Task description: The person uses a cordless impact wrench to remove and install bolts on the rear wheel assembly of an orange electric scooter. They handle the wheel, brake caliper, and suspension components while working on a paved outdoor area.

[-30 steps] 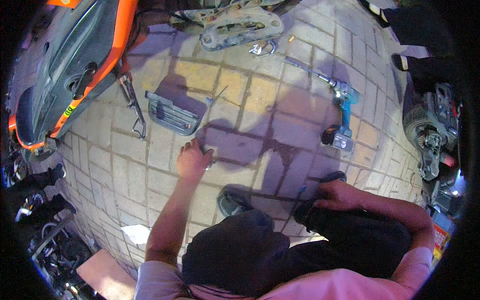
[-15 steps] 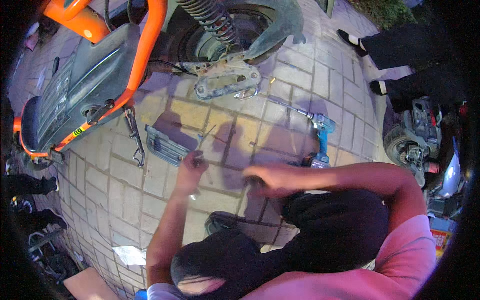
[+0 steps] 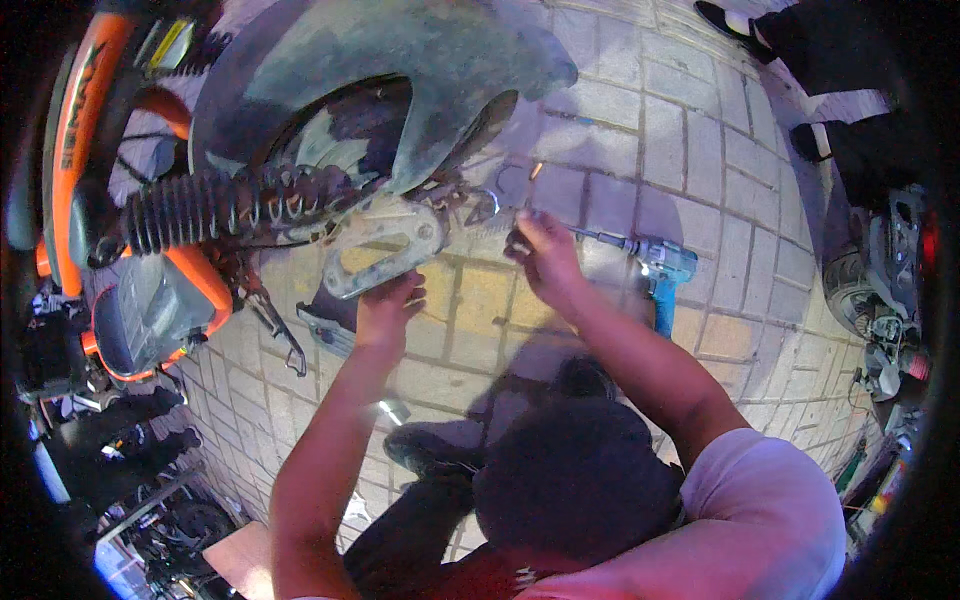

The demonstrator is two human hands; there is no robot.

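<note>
A dirty grey metal bracket (image 3: 400, 238) with a long slot juts out beside the wheel of an orange-framed scooter (image 3: 190, 290). My left hand (image 3: 385, 315) is right at its lower edge, with bent fingers partly hidden by it. Whether it holds anything does not show. To the right of the bracket, my right hand (image 3: 548, 262) is raised, its fingers closed in a pinch. What lies in that pinch is too small and dark to make out. A blue cordless drill (image 3: 668, 265) with a long bit lies on the paving just right of this hand.
A black coil spring (image 3: 215, 212) and fender (image 3: 300, 70) overhang the left side. A dark ribbed plastic part (image 3: 328, 332) lies by the stand (image 3: 285, 335). Another person's dark-clad legs (image 3: 830, 70) are at the upper right, above a parked motor vehicle (image 3: 890, 290).
My view has shifted toward the wheel. Both hands have moved forward, the left to the bracket, the right beyond it. The thin tools near my left hand no longer show.
</note>
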